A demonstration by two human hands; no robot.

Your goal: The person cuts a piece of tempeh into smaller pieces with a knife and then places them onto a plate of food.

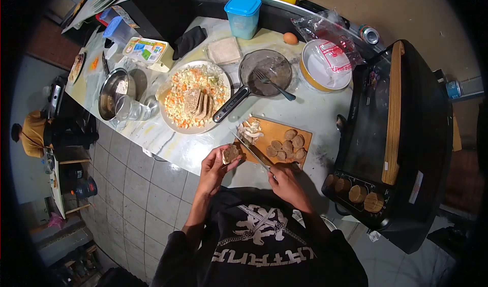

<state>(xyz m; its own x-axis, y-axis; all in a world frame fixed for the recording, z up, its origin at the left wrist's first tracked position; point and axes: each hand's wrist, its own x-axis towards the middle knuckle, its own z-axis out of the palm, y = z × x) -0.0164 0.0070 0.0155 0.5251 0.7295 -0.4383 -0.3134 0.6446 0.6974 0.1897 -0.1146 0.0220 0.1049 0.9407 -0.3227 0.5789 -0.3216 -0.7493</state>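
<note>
Near the counter's front edge, my left hand (pixel 213 169) is closed around a small brown and white food piece (pixel 231 154). My right hand (pixel 285 181) grips the handle of a knife (pixel 256 155), whose blade points up and left over the wooden cutting board (pixel 272 127). White sliced pieces (pixel 250 129) lie at the board's upper left, beside the blade. Several round brown slices (pixel 287 145) are grouped on its right half. Behind the board, a plate (pixel 173 127) holds chopped vegetables (pixel 193 78) with brown slabs (pixel 197 104) on top.
A pan (pixel 249 66) with a fork (pixel 274 85) stands behind the board. Further around are a bowl (pixel 311 76), an egg (pixel 290 38), a blue-lidded container (pixel 243 20), a glass (pixel 128 108), a metal pot (pixel 108 101) and an oven (pixel 376 149). Another person (pixel 33 134) is at far left.
</note>
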